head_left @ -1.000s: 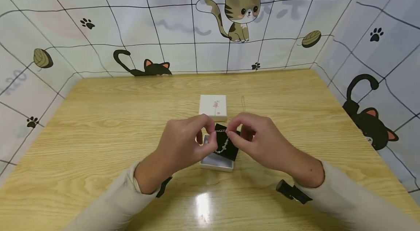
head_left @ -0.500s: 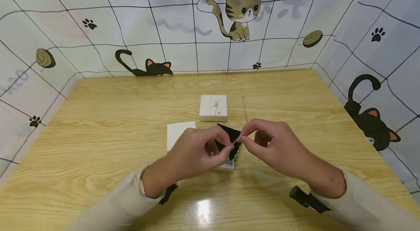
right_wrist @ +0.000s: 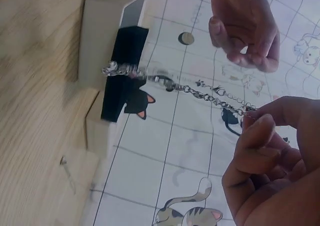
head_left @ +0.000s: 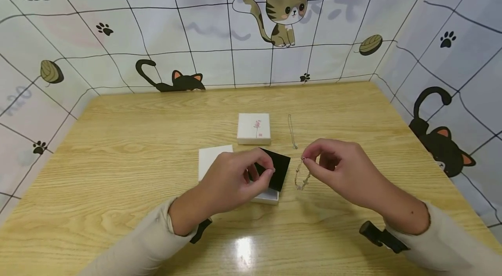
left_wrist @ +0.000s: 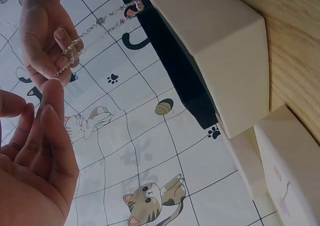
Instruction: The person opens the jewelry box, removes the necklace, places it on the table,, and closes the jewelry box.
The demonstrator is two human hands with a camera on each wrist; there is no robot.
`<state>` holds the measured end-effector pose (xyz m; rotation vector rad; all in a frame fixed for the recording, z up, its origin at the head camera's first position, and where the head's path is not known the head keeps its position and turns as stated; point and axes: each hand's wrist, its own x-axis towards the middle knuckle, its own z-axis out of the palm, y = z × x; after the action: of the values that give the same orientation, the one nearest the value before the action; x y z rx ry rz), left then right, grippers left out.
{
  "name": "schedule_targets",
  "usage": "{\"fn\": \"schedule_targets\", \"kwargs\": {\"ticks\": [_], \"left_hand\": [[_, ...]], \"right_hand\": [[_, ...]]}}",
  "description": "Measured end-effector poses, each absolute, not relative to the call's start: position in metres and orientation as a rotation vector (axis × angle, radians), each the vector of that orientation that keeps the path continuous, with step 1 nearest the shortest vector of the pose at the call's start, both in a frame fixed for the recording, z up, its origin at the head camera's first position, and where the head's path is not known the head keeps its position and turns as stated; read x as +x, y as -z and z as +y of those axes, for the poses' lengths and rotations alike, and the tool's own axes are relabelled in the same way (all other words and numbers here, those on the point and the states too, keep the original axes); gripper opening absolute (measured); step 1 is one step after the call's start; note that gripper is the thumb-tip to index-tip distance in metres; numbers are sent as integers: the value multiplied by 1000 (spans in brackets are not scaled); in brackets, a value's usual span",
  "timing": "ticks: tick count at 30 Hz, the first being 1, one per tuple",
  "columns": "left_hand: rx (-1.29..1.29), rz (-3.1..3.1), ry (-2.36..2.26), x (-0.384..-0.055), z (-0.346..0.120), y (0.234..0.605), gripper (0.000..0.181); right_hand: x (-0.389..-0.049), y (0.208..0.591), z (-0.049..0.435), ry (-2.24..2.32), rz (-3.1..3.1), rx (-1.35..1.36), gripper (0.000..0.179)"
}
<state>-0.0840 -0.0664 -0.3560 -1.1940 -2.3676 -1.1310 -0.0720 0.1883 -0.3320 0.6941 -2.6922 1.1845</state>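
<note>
A silvery charm bracelet (head_left: 300, 187) hangs in a loop from my right hand (head_left: 349, 176), whose thumb and index finger pinch its upper end. In the right wrist view the chain (right_wrist: 200, 95) shows a small clasp (right_wrist: 219, 90) and links near the fingertips. My left hand (head_left: 235, 180) stands apart from the bracelet, fingers loosely bent, with nothing seen between them. Behind the left hand, a black pad (head_left: 280, 169) lies tilted on an open white box (head_left: 267, 198). That hand hides part of both.
A white box (head_left: 253, 130) with a pink flower print stands farther back. To its right lies a thin chain (head_left: 291, 130) on the wooden table (head_left: 137, 149). A plain white lid or box (head_left: 211, 158) is partly covered by the left hand. Cat-print cloth surrounds the table.
Both hands held the bracelet over the black pad earlier. The left hand has let go, and the right hand has carried the bracelet rightward, off the pad.
</note>
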Motion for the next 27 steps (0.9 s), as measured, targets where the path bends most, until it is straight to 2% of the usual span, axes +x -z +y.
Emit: {"fn": "schedule_targets", "kwargs": {"ticks": [18,27], "left_hand": [[-1236,-2385,1045,-86,-68,359,3],[-1263,-2377,976,-87,-67,360,4]], "right_hand": [[-114,344,223,-980,-2850,524,11],[-143,351,228,-914,-2899,569,15]]}}
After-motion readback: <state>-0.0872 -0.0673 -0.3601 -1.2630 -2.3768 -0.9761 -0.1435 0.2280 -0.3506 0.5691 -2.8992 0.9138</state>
